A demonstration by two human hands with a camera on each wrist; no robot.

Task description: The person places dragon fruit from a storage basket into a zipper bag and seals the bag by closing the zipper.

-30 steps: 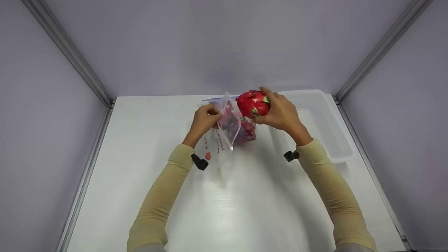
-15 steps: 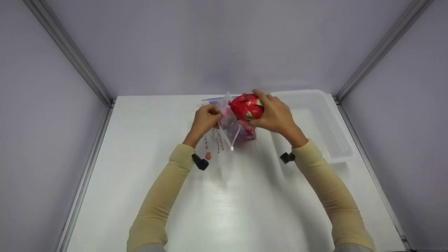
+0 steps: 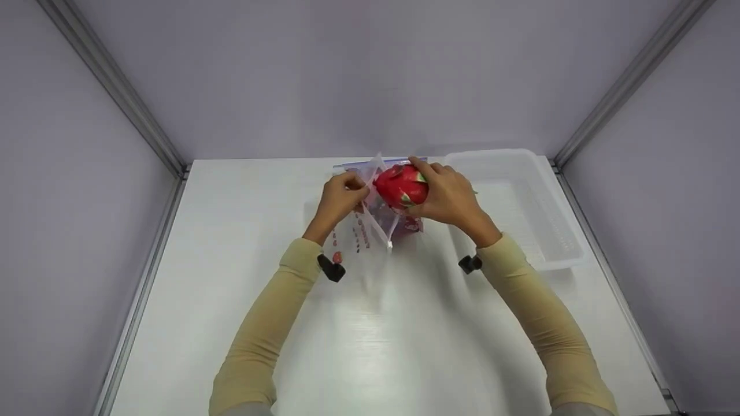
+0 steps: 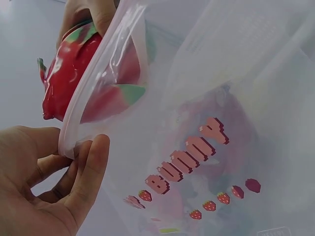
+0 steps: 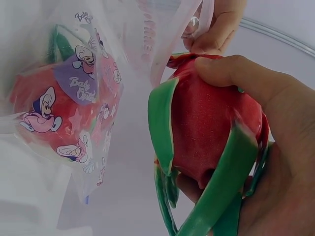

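Observation:
My right hand (image 3: 448, 196) grips a red dragon fruit (image 3: 400, 186) with green scales, seen close up in the right wrist view (image 5: 211, 128). The fruit sits at the mouth of a clear zip bag (image 3: 370, 222) printed with red letters and strawberries (image 4: 197, 157). My left hand (image 3: 340, 199) pinches the bag's rim (image 4: 74, 142) and holds the mouth open. Another red fruit (image 5: 49, 108) lies inside the bag behind cartoon print. The dragon fruit (image 4: 69, 83) shows partly through the plastic in the left wrist view.
A clear plastic tray (image 3: 537, 208) stands at the back right of the white table (image 3: 376, 346). Grey walls enclose the table on three sides, with metal rails at the corners (image 3: 144, 127).
My right hand has carried the dragon fruit left and down, from above the bag's right side into its open mouth. My left hand keeps its hold on the rim.

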